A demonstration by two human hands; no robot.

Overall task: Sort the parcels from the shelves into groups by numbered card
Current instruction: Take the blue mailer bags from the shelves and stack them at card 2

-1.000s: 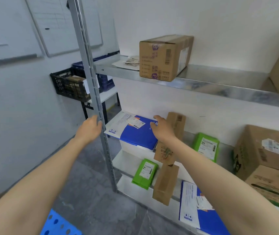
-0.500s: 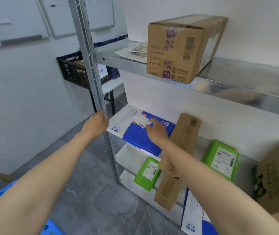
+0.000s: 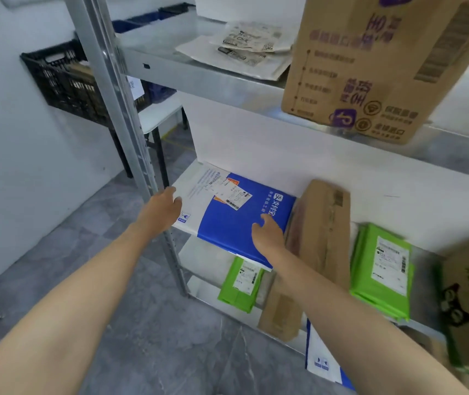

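Left hand [image 3: 160, 208] is touching the blue mailer [image 3: 233, 223] at nine o'clock, fingers loose; right hand [image 3: 267, 235] is resting on it, fingers relaxed, brown box [image 3: 324, 223] crowding in at three o'clock.

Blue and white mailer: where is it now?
In the head view the blue and white mailer lies flat at the left end of the second shelf down, between the steel upright and a leaning brown cardboard parcel.
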